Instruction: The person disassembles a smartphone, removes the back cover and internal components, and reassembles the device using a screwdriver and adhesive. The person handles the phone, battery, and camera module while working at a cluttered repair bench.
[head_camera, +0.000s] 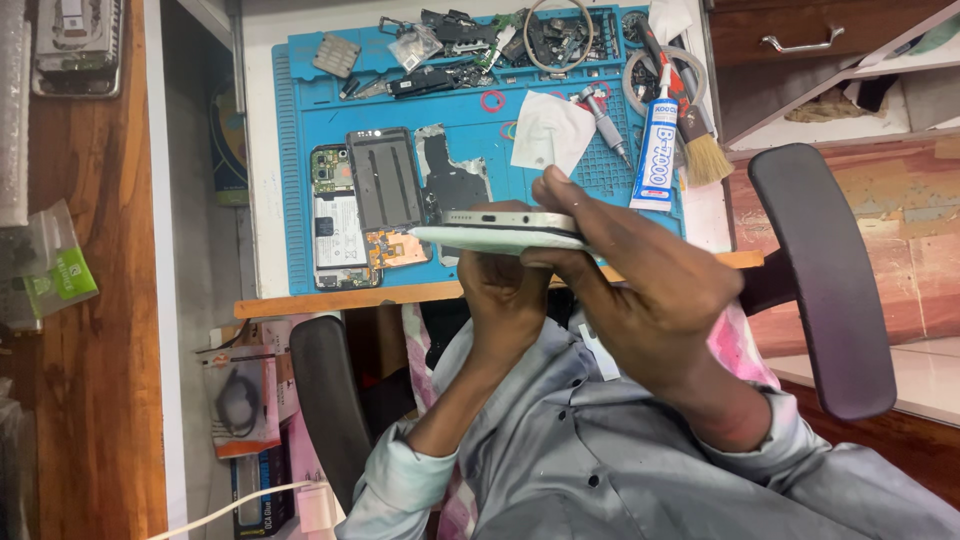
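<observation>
Broadly, a white desk (262, 150) carries a blue work mat (480, 160) that fills most of its top, with two black chair armrests (825, 270) framing the person's grey sleeves below. On the mat lie, from big to small, an opened phone body (340, 220) with its battery showing, a dark screen panel (385, 178) just beside it, a silvery back plate (452, 180), a white cloth (550, 130), a tube of glue (656, 140), a brush (700, 140), a small screwdriver (605, 120) and a heap of loose parts (480, 40) along the far edge.

Held above the near edge of the desk is a phone (500, 230), seen edge-on, its pale back cover parted a little from the frame at the left end. The left hand (505, 290) grips it from beneath, fingers curled up around the underside. The right hand (650, 290) pinches its right end, thumb lying along the top and fingers closed under it.

Judging by its look, the phone is light but stiff, smooth and likely slippery at the metal edge, and its glass and loosened cover would crack or bend under a twist. The long side rails seem the safest place to hold, away from the gap.
</observation>
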